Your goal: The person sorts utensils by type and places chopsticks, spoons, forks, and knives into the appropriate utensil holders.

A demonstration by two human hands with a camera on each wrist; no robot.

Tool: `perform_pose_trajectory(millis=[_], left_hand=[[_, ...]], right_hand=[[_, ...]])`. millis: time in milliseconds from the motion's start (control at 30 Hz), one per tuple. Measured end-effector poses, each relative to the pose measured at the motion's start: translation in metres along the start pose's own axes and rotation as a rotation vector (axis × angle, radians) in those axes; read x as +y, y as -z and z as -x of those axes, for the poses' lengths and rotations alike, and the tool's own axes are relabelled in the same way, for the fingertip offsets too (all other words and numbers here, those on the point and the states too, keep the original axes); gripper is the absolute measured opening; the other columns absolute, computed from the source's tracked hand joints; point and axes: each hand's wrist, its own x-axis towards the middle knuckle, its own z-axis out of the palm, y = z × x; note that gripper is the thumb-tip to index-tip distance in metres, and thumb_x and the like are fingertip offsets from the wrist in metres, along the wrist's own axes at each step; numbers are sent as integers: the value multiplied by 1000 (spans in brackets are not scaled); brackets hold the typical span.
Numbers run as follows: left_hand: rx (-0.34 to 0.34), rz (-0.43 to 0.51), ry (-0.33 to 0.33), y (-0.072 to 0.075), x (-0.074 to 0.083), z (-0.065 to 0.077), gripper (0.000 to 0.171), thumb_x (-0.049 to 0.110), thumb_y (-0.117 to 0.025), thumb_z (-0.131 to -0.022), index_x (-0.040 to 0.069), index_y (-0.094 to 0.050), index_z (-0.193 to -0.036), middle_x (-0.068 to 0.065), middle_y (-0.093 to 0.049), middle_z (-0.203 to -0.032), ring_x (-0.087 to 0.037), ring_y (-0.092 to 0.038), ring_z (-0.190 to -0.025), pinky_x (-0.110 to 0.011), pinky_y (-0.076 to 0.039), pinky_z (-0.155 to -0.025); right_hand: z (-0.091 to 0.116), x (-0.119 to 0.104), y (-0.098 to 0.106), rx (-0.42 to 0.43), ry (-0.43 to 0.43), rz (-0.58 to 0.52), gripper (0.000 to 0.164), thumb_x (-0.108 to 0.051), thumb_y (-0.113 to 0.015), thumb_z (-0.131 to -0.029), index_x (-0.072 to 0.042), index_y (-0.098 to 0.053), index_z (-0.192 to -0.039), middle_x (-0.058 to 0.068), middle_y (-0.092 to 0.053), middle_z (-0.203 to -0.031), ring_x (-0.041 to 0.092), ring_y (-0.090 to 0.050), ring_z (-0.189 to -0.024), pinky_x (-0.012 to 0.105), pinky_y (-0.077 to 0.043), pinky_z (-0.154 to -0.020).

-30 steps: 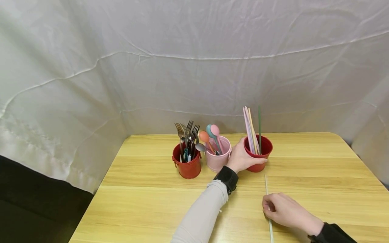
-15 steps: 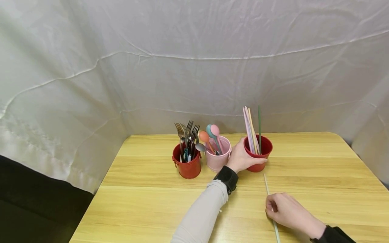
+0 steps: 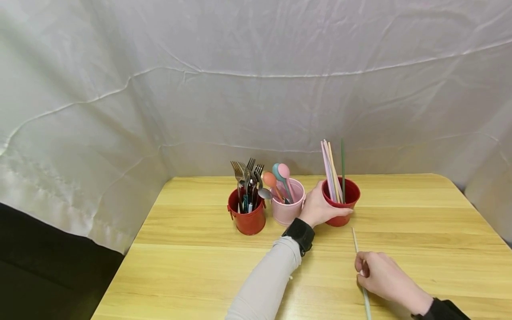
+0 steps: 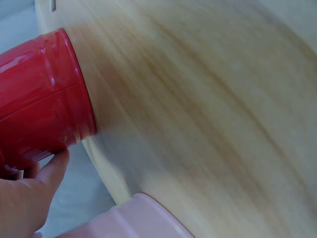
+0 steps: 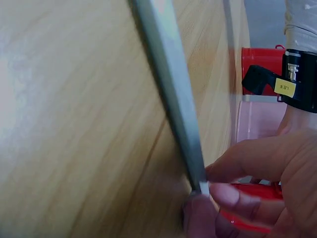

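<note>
My left hand (image 3: 318, 208) grips a small red bucket (image 3: 340, 221) at the back of the table, thumb across its front. Pastel chopsticks (image 3: 329, 173) and a dark green chopstick (image 3: 342, 169) stand in it. In the left wrist view, the left fingers (image 4: 55, 171) touch the wall of the red bucket (image 4: 49, 84). Nearer the front, my right hand (image 3: 382, 275) pinches a pale green chopstick (image 3: 355, 242) low over the table, its far end pointing at the bucket. The right wrist view shows thumb and fingers around one end of this chopstick (image 5: 171, 84).
Left of my left hand stands a pink bucket (image 3: 286, 218) with several spoons (image 3: 270, 179). Beside it is another red bucket (image 3: 250, 223) holding forks (image 3: 237, 170) and other cutlery. A grey cloth (image 3: 256, 106) hangs behind the wooden table (image 3: 180, 275).
My right hand has slid a little to the right, and the pale green chopstick has shifted right with it. The left hand keeps its grip on the bucket.
</note>
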Motion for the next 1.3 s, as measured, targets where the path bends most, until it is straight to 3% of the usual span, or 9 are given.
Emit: perform_pose_trajectory(millis=[167, 300, 633, 867, 1100, 1300], left_hand=[[13, 3, -1, 1, 4, 3, 85, 37, -93, -69, 28, -47, -140, 8, -65, -131, -6, -62, -115, -26, -52, -102], [16, 0, -2, 2, 4, 3, 85, 37, -93, -69, 28, -47, -140, 7, -66, -131, -6, -62, -115, -26, -52, -102], [3, -10, -6, 0, -1, 0, 88, 38, -93, -68, 28, -46, -141, 7, -65, -131, -7, -62, -116, -25, -52, -102], [1, -10, -25, 1, 0, -1, 88, 38, -93, -68, 27, -46, -142, 7, -66, -131, -6, -63, -115, -24, -51, -101], [-2, 13, -25, 2, 1, 1, 86, 36, -93, -69, 26, -47, -141, 6, -66, -131, -7, -62, -115, -26, -52, -101], [-15, 10, -29, 1, 0, -1, 86, 37, -92, -70, 27, -46, -142, 8, -65, -133, -6, -62, -116, -25, -52, -102]], right_hand=[[2, -2, 1, 21, -80, 45, 32, -3, -75, -68, -15, -50, -83, -7, -44, -63, 5, -37, -55, 20, -27, -51], [4, -1, 3, 27, -96, 71, 34, -1, -72, -65, -14, -50, -87, -6, -43, -64, 7, -37, -56, 20, -26, -51], [3, 6, 19, -32, -147, 42, 38, -6, -76, -67, -14, -52, -94, -4, -47, -68, 10, -40, -57, 22, -27, -51], [3, 15, 42, 7, -61, -1, 34, -3, -74, -68, -11, -52, -93, -4, -51, -70, 5, -40, -58, 21, -31, -53], [3, 17, 56, 113, 24, 53, 32, -3, -74, -64, -14, -52, -85, -10, -51, -67, -2, -39, -58, 21, -33, -53], [2, 19, 71, 119, 54, 45, 28, 2, -74, -72, -11, -55, -88, -9, -56, -69, -4, -44, -60, 20, -38, -53]])
